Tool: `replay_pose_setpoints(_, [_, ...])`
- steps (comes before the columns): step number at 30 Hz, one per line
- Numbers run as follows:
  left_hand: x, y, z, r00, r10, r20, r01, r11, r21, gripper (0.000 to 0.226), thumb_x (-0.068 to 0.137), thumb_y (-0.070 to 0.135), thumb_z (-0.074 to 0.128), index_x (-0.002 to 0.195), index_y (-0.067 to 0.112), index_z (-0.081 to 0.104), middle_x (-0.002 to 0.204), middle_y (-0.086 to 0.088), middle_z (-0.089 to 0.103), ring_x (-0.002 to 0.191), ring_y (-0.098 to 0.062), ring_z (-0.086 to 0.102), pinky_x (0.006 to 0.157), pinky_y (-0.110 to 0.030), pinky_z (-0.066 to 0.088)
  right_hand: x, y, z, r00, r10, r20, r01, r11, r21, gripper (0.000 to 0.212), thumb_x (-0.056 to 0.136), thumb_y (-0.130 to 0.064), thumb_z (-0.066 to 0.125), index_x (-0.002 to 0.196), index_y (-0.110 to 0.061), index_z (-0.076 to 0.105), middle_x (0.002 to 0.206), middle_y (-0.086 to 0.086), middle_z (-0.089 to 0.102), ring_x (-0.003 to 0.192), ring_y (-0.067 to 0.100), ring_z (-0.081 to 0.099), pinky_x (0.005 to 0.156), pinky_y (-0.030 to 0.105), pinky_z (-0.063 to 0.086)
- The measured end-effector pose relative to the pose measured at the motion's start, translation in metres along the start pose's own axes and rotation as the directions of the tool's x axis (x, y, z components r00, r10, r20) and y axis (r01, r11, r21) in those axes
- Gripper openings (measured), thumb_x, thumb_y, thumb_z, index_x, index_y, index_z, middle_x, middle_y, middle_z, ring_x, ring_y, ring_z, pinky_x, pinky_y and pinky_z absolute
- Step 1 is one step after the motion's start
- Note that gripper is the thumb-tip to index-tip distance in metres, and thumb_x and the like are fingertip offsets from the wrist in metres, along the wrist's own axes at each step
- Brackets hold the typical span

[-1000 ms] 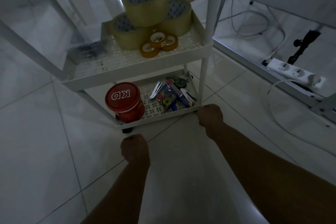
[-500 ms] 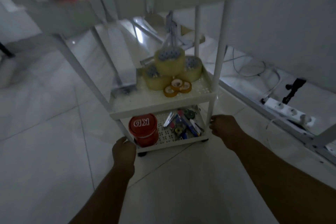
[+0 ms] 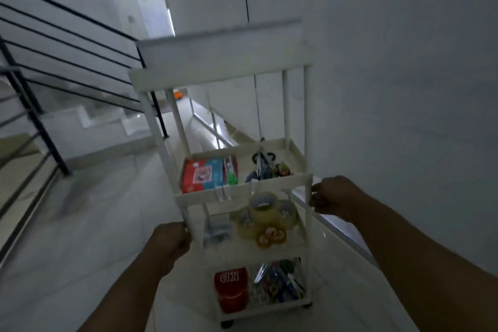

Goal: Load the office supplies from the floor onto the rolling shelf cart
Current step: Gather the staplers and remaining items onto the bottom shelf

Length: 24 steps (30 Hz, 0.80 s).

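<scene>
A dim tiled floor beside a stair railing is occupied by the rolling shelf cart (tape rolls mid-shelf). Its front posts are gripped by the left hand and right hand, fingers curled round them.

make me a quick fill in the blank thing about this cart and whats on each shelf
1. The red tub sits on the ______ shelf of the cart.
2. The big tape rolls are stacked on the shelf directly ______ the red tub's shelf.
3. The left hand and the right hand each grip a white ______ of the cart.
4. The red packet lies on the shelf directly ______ the tape rolls.

Missing words: bottom; above; post; above
</scene>
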<state>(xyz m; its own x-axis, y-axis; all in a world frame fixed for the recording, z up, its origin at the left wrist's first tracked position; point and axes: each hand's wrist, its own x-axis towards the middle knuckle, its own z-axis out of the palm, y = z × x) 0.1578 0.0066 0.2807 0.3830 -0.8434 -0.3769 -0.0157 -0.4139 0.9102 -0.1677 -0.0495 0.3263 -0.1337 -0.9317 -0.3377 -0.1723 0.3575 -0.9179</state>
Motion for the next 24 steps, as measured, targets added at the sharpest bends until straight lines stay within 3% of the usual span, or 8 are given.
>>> replay_pose_setpoints(3, [-0.016, 0.055, -0.021, 0.997, 0.076, -0.028, -0.078, 0.995, -0.068, 0.022, 0.088, -0.012, 0.045, 0.096, -0.002, 0.063, 0.097, -0.023, 0.062, 0.084, -0.031, 0.057, 0.077, -0.037, 0.050, -0.033, -0.055, -0.012, 0.999, -0.046, -0.006, 0.046, 0.999, 0.013, 0.021, 0.094, 0.000, 0.036, 0.078, 0.003, 0.051, 0.080, 0.023, 0.050, 0.063, 0.030, 0.054, 0.063, 0.039, 0.048])
replay_pose_setpoints(6, [-0.033, 0.103, -0.038, 0.989, 0.144, -0.040, -0.146, 0.988, -0.053, 0.022, 0.095, 0.000, 0.045, 0.114, -0.003, 0.056, 0.100, -0.024, 0.063, 0.076, -0.031, 0.060, 0.067, -0.038, 0.053, -0.068, -0.103, -0.018, 0.996, -0.090, 0.002, 0.090, 0.996, -0.018, 0.028, 0.094, -0.004, 0.036, 0.071, -0.001, 0.051, 0.073, 0.018, 0.053, 0.077, 0.031, 0.056, 0.083, 0.049, 0.051])
replay_pose_setpoints(8, [-0.051, 0.134, -0.043, 0.980, 0.199, -0.003, -0.199, 0.980, -0.023, 0.024, 0.094, -0.005, 0.037, 0.109, 0.000, 0.055, 0.093, -0.018, 0.063, 0.074, -0.029, 0.059, 0.069, -0.038, 0.053, -0.085, -0.131, -0.021, 0.992, -0.129, -0.006, 0.129, 0.991, -0.045, 0.027, 0.092, -0.004, 0.037, 0.068, -0.003, 0.051, 0.072, 0.015, 0.054, 0.079, 0.030, 0.056, 0.091, 0.051, 0.049])
replay_pose_setpoints(12, [-0.085, 0.192, -0.049, 0.950, 0.310, 0.018, -0.310, 0.951, -0.016, 0.030, 0.088, -0.004, 0.033, 0.094, 0.007, 0.060, 0.098, -0.013, 0.061, 0.080, -0.029, 0.059, 0.069, -0.041, 0.053, -0.109, -0.178, -0.029, 0.981, -0.187, -0.052, 0.184, 0.982, -0.045, 0.023, 0.090, -0.006, 0.038, 0.071, -0.004, 0.051, 0.083, 0.015, 0.057, 0.087, 0.030, 0.058, 0.092, 0.055, 0.049])
replay_pose_setpoints(17, [-0.104, 0.223, -0.045, 0.904, 0.425, -0.047, -0.428, 0.897, -0.113, 0.026, 0.088, 0.003, 0.037, 0.085, 0.014, 0.060, 0.087, -0.007, 0.062, 0.086, -0.029, 0.060, 0.068, -0.043, 0.054, -0.114, -0.210, -0.034, 0.956, -0.264, -0.128, 0.270, 0.963, 0.029, 0.021, 0.089, -0.014, 0.037, 0.088, -0.006, 0.057, 0.093, 0.010, 0.058, 0.076, 0.023, 0.057, 0.082, 0.044, 0.049])
replay_pose_setpoints(21, [-0.095, 0.220, -0.047, 0.912, 0.402, -0.079, -0.410, 0.902, -0.134, 0.024, 0.093, 0.027, 0.043, 0.086, 0.017, 0.062, 0.092, -0.003, 0.067, 0.094, -0.027, 0.063, 0.074, -0.044, 0.052, -0.103, -0.206, -0.036, 0.957, -0.249, -0.145, 0.258, 0.965, 0.041, 0.037, 0.090, -0.021, 0.035, 0.109, -0.007, 0.063, 0.102, 0.008, 0.065, 0.078, 0.020, 0.058, 0.082, 0.042, 0.046])
replay_pose_setpoints(24, [-0.080, 0.223, -0.051, 0.925, 0.369, -0.090, -0.379, 0.917, -0.128, 0.037, 0.093, 0.049, 0.044, 0.099, 0.017, 0.062, 0.095, -0.001, 0.068, 0.091, -0.023, 0.065, 0.072, -0.042, 0.050, -0.090, -0.207, -0.041, 0.962, -0.247, -0.119, 0.257, 0.964, 0.073, 0.033, 0.093, -0.028, 0.038, 0.098, -0.008, 0.064, 0.097, 0.007, 0.066, 0.091, 0.023, 0.061, 0.091, 0.046, 0.045])
